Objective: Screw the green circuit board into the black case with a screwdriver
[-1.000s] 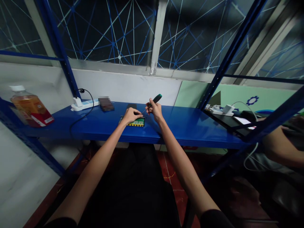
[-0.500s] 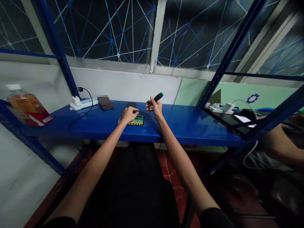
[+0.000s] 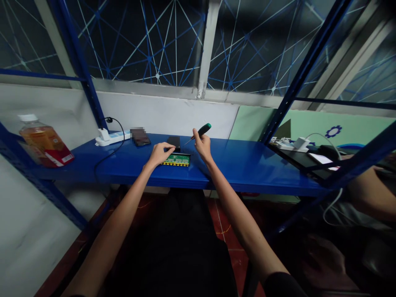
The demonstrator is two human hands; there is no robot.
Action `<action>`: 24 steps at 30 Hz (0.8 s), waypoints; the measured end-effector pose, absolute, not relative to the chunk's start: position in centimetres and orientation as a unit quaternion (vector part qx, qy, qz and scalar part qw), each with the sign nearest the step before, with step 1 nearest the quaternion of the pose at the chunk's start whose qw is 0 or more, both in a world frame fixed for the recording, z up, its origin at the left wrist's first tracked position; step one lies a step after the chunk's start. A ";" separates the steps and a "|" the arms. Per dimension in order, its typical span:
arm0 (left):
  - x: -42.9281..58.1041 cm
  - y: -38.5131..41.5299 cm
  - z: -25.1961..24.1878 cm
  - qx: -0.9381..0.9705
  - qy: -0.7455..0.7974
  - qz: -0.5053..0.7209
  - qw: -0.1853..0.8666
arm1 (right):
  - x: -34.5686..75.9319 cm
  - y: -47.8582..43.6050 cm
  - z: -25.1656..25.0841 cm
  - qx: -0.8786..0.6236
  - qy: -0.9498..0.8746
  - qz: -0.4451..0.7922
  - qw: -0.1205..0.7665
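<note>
In my right hand [image 3: 202, 146] is a screwdriver [image 3: 204, 129] with a black and green handle, held at a slant. Its thin shaft points down and left, its tip above the table and apart from the board. My left hand [image 3: 160, 154] is closed in a pinch over the left part of a green circuit board [image 3: 181, 158] with a yellow-and-black row along its front edge. Anything between those fingertips is too small to make out. Just behind the board lies a flat black box [image 3: 174, 142].
The blue table [image 3: 247, 163] has a white power strip [image 3: 114, 137], a dark phone-like object [image 3: 140, 137] and a bottle of amber drink [image 3: 46, 142] on the left. At right are a white charger [image 3: 300, 143] and another person's arm [image 3: 373, 192]. Blue shelf posts [image 3: 287, 90] flank the workspace.
My left hand has moved left, away from the screwdriver tip, uncovering more of the board and the black box. My right hand still holds the screwdriver. The view has shifted slightly.
</note>
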State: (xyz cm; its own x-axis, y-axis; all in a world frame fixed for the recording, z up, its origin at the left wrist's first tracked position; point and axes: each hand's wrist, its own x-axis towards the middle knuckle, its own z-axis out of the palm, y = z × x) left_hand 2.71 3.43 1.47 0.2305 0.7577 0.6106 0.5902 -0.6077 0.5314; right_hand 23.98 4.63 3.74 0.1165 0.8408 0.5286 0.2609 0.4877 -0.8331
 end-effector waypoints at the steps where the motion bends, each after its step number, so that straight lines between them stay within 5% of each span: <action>1: 1.8 3.0 1.2 0.794 0.418 0.429 0.098 | 23.5 4.7 3.7 -0.450 -0.607 0.209 0.621; 9: -0.7 1.5 -0.4 0.857 0.413 0.303 0.063 | 18.8 4.0 3.4 -0.409 -0.680 0.144 0.591; 24: -0.4 1.3 -0.4 0.851 0.423 0.306 0.060 | 18.8 2.5 2.9 -0.396 -0.710 0.177 0.554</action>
State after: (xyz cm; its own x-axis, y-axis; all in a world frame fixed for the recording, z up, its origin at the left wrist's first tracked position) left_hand -0.40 1.31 -0.38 0.4548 0.7564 0.4702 0.6829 -0.6351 0.3611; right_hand 18.81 2.50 2.91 -0.0716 0.7592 0.6469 0.3670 0.6232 -0.6907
